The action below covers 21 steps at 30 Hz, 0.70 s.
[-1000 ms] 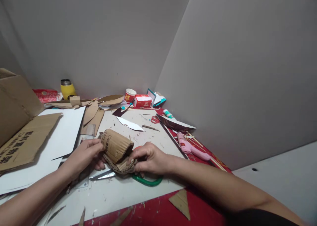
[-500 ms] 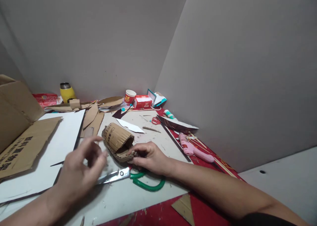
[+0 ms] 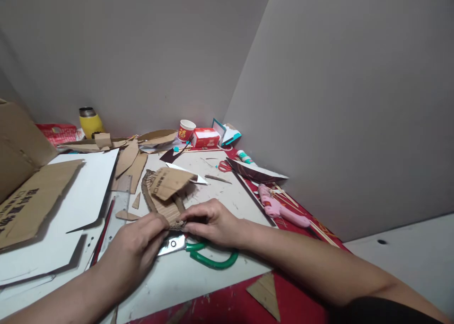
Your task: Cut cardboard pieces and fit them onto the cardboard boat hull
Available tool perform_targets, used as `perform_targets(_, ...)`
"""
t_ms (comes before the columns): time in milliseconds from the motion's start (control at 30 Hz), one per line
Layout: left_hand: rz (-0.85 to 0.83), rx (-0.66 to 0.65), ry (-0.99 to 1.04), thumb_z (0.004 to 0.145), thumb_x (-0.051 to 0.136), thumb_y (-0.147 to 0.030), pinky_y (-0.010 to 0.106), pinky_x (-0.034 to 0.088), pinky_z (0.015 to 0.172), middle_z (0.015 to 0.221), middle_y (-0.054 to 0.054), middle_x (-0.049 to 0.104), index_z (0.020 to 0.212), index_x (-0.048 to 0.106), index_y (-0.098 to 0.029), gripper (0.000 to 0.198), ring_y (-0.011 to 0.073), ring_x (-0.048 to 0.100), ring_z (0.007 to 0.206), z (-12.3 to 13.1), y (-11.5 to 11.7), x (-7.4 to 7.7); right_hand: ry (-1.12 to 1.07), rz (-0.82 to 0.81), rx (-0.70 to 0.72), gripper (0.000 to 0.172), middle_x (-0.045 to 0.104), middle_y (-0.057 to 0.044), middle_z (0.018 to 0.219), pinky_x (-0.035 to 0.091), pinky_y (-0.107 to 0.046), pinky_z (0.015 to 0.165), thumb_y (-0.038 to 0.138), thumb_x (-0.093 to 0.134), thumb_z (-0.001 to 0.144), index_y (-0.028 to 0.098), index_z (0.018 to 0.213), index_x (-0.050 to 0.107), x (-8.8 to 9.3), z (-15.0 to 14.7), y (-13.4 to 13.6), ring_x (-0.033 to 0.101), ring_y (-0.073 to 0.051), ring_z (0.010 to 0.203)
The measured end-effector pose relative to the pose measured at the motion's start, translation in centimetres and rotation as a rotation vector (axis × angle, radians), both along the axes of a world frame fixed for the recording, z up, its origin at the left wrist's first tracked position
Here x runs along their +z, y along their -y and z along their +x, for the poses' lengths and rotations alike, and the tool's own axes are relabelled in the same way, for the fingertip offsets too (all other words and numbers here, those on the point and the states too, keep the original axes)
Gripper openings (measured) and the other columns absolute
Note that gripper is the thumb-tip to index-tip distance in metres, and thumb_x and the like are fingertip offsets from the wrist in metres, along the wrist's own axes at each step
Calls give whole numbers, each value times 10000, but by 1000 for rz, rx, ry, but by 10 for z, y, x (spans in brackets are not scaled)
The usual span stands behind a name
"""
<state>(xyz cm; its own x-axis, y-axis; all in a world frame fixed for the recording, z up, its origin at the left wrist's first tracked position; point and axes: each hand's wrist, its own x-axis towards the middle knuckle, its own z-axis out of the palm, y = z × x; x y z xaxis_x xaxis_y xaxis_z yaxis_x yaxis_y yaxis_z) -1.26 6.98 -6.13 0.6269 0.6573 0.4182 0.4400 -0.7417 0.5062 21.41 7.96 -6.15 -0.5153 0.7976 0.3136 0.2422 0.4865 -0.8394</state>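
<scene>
A curved piece of brown corrugated cardboard (image 3: 163, 194) with a loose flap on top stands on the white tabletop (image 3: 177, 276). My left hand (image 3: 133, 253) pinches its near edge from the left, fingers closed. My right hand (image 3: 213, 222) pinches the same near edge from the right, fingers closed. Green-handled scissors (image 3: 202, 254) lie on the table just under and in front of both hands.
A clear ruler (image 3: 117, 210) and small cardboard scraps lie to the left, beside a white board (image 3: 78, 196) and a large cardboard box (image 3: 24, 172). A pink glue gun (image 3: 280, 208), red scissors (image 3: 223, 165), paper cup (image 3: 186, 129), red box (image 3: 205, 137) and yellow flask (image 3: 90, 123) sit farther off.
My left hand lifted off the cardboard, swung in the air, then came back to pinch its near edge. The rolled cardboard has opened out, with a flap now raised.
</scene>
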Motion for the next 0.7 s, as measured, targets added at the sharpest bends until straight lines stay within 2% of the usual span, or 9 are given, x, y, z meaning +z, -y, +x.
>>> perform_targets(200, -35, -39, -5, 931, 449, -173, 252, 453, 596, 746, 24, 613, 889, 585, -188, 142, 149, 588, 667, 0, -3, 0, 94, -35, 56, 129, 710, -41, 754, 509, -212, 646, 193, 642, 827, 118, 889, 726, 5, 1, -6, 642, -129, 665)
perform_targets(400, -48, -70, 21, 916, 439, -126, 259, 458, 628, 783, 34, 621, 905, 574, -186, 149, 155, 590, 710, 0, -2, 0, 196, 51, 112, 113, 649, -34, 726, 466, -212, 628, 170, 622, 843, 110, 854, 717, 11, -1, -8, 576, -113, 646)
perform_targets(700, -78, -13, -42, 923, 416, -155, 272, 434, 564, 691, 20, 578, 797, 566, -186, 198, 151, 549, 629, 2, 0, -2, 216, 130, 111, 122, 566, -11, 714, 424, -218, 601, 219, 631, 847, 152, 884, 725, 1, 1, -9, 528, -115, 639)
